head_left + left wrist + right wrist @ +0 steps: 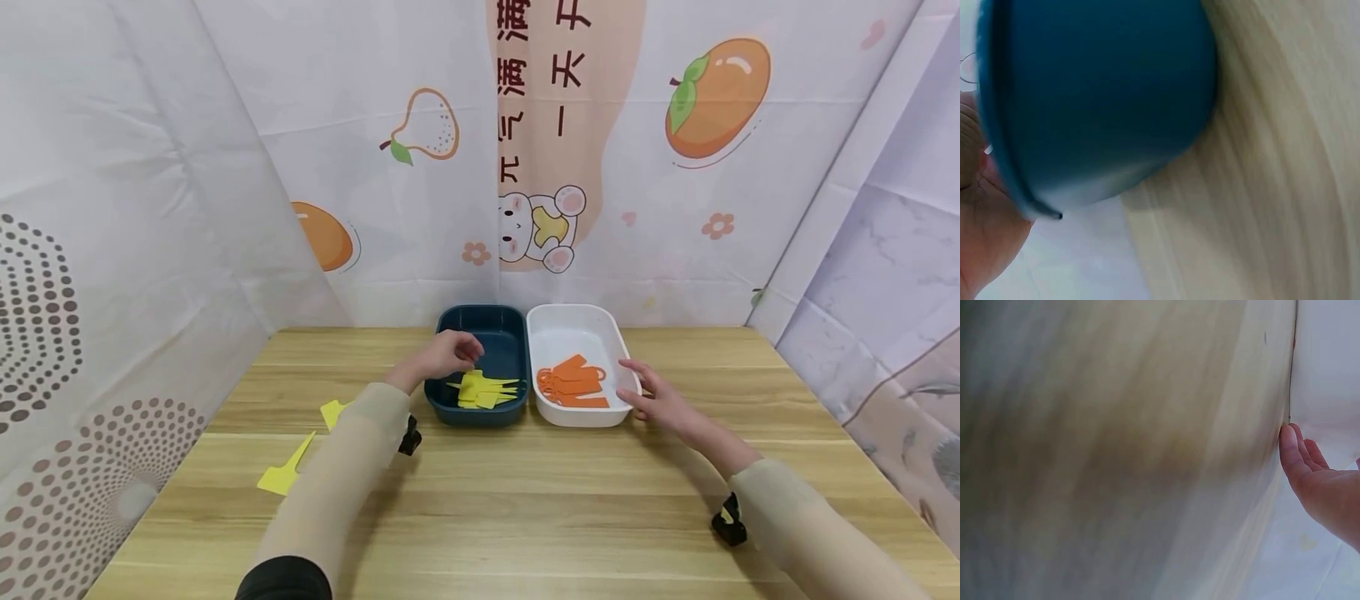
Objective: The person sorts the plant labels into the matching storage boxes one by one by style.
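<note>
My left hand [448, 353] hovers over the left side of a dark blue bin [495, 321], its fingers bent loosely downward with nothing visible between them. Just below lies a pile of yellow T-shaped plant labels [483, 390] inside that bin. In the left wrist view, the bin's outer wall [1104, 106] hides most of the fingers. At the right wall of a white bin [573, 321], my right hand [656, 398] rests with relaxed fingers, the fingertips right at the rim. Orange tags with looped ends [573, 385] lie in the white bin.
Two more yellow labels lie on the wooden table at the left, one in full view [281, 477] and one partly behind the left sleeve [332, 412]. Both bins stand side by side near the table's back edge, before a printed curtain [420, 217].
</note>
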### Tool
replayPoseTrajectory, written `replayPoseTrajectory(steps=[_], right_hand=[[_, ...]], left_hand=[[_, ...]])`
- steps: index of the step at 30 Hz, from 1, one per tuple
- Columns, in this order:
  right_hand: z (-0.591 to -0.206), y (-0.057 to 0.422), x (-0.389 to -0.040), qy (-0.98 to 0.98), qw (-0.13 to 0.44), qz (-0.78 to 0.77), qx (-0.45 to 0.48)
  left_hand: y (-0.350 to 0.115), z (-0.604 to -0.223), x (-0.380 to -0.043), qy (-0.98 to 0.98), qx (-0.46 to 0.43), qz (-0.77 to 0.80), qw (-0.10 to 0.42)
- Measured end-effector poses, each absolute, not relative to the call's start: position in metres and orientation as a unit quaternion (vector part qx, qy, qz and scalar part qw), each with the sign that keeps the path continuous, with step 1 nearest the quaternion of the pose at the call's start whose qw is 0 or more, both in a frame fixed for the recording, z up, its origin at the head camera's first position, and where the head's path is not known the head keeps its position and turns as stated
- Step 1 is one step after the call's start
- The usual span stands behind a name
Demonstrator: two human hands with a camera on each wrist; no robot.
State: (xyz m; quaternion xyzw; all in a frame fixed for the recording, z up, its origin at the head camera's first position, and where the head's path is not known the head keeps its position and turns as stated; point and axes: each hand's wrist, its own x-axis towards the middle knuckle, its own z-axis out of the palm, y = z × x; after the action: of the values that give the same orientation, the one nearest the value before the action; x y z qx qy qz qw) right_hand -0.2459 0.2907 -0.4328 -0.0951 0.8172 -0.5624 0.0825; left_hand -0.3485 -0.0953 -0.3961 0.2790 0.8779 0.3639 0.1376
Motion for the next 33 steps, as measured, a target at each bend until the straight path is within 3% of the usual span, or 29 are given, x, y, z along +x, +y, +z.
replayPoseTrajectory(steps=[12, 22, 33], right_hand=[[-0.432, 0.289, -0.246, 0.82, 0.086, -0.558, -0.095], [-0.431, 0.29, -0.247, 0.825, 0.083, -0.551, -0.096], [-0.434, 0.29, -0.247, 0.821, 0.078, -0.557, -0.096]], left_hand=[[-0.159, -0.372, -0.324, 0.883, 0.281, 0.365, 0.093], [-0.231, -0.378, -0.303, 0.88, 0.288, 0.374, 0.045], [-0.285, -0.394, -0.288, 0.9, 0.197, 0.38, 0.086]])
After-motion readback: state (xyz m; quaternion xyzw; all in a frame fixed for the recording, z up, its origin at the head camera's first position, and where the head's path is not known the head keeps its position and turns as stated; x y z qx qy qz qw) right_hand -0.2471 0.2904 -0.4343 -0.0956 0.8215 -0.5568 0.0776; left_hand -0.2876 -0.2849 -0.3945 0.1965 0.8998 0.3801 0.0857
